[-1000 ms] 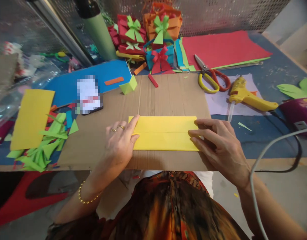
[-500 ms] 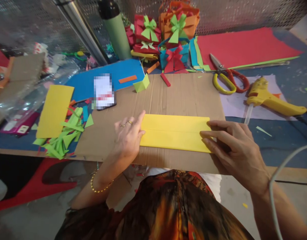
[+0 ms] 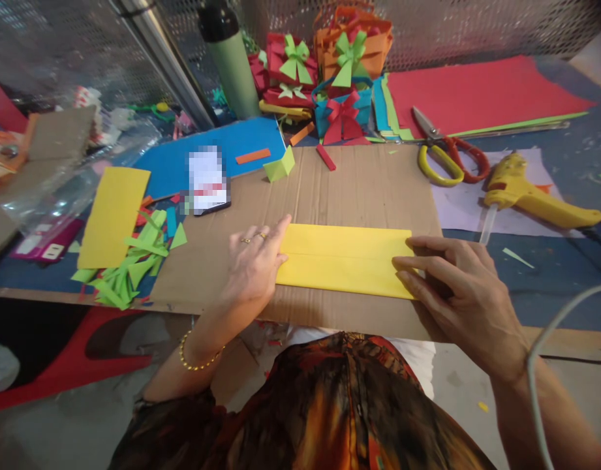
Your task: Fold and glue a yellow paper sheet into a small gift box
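Toward six o'clock from the head view's centre, flat on brown cardboard [image 3: 363, 186]: yellow paper [image 3: 342, 254], a smooth oblong, one fine line running lengthwise. Left hand [image 3: 254, 264] touches its nine o'clock end, right hand [image 3: 459, 287] its three; thumbs and forefingers apart, cannot tell whether either pinches.

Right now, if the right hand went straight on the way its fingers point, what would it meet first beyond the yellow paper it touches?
Probably the left hand, across the yellow paper; the right hand fans its fingers slightly, so the exact line is unclear.
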A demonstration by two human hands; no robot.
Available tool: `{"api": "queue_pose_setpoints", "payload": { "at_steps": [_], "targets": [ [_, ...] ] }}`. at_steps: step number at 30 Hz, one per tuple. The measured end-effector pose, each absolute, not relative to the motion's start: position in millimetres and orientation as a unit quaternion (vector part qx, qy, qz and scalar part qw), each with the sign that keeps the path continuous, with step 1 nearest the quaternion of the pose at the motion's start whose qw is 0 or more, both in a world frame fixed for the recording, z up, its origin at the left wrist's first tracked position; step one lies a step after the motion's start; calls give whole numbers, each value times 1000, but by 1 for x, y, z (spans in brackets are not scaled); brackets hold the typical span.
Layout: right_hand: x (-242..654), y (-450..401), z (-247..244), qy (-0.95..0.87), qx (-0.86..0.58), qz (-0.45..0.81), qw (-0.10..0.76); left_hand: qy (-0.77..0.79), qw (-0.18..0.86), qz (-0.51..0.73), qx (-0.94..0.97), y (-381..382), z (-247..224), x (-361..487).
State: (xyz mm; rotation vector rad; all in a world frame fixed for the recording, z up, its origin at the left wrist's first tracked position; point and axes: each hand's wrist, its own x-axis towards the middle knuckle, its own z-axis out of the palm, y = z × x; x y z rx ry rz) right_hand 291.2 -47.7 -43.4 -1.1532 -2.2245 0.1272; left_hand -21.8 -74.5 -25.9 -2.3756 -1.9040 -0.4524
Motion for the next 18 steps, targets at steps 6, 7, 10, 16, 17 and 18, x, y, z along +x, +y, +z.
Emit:
{"api": "queue_pose_setpoints", "payload": {
  "at_steps": [6,7,10,16,17,18],
  "targets": [
    [291,-47,-43,-842,-436,50,312,-623,25,-142,-769,-74,-23,-22],
    [291,-47,-42,-843,-437,52,311,-623,25,-138,-770,-74,-23,-22],
    [291,-48,-43,-843,-437,48,309,-618,26,-125,-776,-73,-23,-22],
    [292,-47,-44,-846,-430,35,313,-618,62,-106,-777,-75,-21,-24],
    [292,-47,-44,-846,-431,38,311,-622,74,-106,-772,-76,-21,-24],
    [292,-47,-44,-846,-433,40,308,-628,86,-107,-766,-78,-21,-23]
  ]
}}
